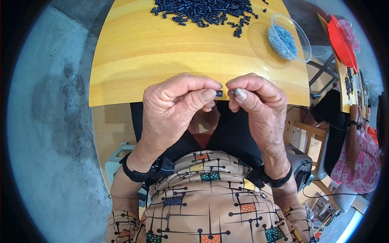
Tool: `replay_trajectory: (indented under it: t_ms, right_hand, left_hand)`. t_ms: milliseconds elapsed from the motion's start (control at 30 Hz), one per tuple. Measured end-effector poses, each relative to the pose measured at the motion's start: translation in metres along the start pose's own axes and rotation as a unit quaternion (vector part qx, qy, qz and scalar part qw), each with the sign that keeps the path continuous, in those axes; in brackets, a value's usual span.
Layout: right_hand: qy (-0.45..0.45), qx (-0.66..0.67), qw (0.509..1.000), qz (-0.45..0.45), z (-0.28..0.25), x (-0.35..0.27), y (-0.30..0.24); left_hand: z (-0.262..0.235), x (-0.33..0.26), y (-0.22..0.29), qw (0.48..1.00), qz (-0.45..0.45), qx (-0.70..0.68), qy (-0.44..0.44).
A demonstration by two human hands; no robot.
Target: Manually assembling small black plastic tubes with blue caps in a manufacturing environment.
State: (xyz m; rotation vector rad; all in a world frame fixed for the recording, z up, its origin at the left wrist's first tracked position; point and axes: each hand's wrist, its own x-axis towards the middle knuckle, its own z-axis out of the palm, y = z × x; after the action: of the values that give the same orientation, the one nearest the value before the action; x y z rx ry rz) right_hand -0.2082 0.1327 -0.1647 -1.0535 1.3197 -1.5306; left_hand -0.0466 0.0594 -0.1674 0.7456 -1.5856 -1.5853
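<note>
Both hands are raised close together at the table's near edge. My left hand [174, 99] pinches a small black plastic part [219, 93] between thumb and forefinger; a square end with a hole sticks out to the right. Just across a narrow gap, my right hand [261, 97] has its thumb and forefinger pressed on a tiny piece [234, 92], mostly hidden, whose kind I cannot make out. Far back on the table lies a heap of small black plastic parts [206, 10]. A clear plastic tub [302, 42] at the right holds many small silvery metal pieces [283, 42].
The yellow wooden table [133, 56] ends just below my hands. At the right, another person [356, 158] sits by a second table [344, 91] with black parts and a red basin [341, 40]. A pale green stool [115, 162] stands at the left.
</note>
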Motion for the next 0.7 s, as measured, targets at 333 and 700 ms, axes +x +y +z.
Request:
replay_trajectory:
  t_ms: [333,700]
  right_hand:
    - [-0.055,0.085,0.989,0.104,0.002,0.000,0.000]
    - [-0.087,0.221,0.960,0.147,-0.001,0.004,0.005]
  left_hand:
    - [-0.001,-0.001,0.000,1.000,0.009,-0.016,-0.018]
    - [-0.001,-0.003,0.001,0.998,0.044,0.006,-0.033]
